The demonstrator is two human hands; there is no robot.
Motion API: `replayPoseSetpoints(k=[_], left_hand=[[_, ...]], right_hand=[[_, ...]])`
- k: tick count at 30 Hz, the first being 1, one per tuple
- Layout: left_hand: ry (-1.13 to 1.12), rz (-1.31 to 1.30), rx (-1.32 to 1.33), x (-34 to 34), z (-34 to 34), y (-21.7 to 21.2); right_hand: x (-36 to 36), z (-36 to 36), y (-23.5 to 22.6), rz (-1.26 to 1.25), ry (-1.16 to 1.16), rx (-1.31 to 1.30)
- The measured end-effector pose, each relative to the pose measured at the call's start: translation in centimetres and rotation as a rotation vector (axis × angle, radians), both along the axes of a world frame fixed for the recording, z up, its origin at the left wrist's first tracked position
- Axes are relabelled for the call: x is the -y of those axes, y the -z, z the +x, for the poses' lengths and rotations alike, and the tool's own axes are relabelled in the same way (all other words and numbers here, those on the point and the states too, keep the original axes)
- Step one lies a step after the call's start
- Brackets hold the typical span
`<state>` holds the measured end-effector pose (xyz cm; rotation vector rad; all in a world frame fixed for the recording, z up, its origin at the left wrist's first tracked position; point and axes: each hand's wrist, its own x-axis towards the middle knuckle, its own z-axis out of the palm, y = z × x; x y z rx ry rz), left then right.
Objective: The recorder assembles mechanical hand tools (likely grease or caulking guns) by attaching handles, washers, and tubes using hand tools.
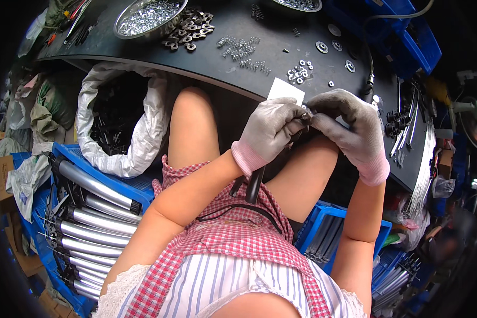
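Above my lap, by the table's near edge, both hands in grey gloves with pink cuffs meet fingertip to fingertip. My left hand [273,127] is closed in a pinch around a small dark metal piece [305,113], mostly hidden by the fingers. The fingers of my right hand [352,124] pinch at the same spot from the other side; what they hold cannot be made out. Below the left hand a black tube-like part [255,185] points down toward my apron. Just beyond the fingers shows a white flat card [285,91].
On the dark table [217,69] lie springs [239,49], washers [300,71], round discs [322,47] and dark metal clips [188,32]. A steel bowl [149,18] holds small metal parts. A white sack [143,143] and a blue crate of silver tubes [98,228] stand left; blue bins [408,47] sit far right.
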<state>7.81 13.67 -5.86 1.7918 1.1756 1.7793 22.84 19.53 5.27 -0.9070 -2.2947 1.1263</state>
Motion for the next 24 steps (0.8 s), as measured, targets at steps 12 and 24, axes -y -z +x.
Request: replayPoseSetpoints(k=[12,24], left_hand=[[-0.067,0.036,-0.005,0.2,0.6,0.2],[-0.059,-0.075,-0.055,0.7,0.6,0.4]], right_hand=[[-1.3,-0.3,-1.1,0.379,-0.241,0.130],[0.9,0.9,1.3,0.096,0.203,-0.064]])
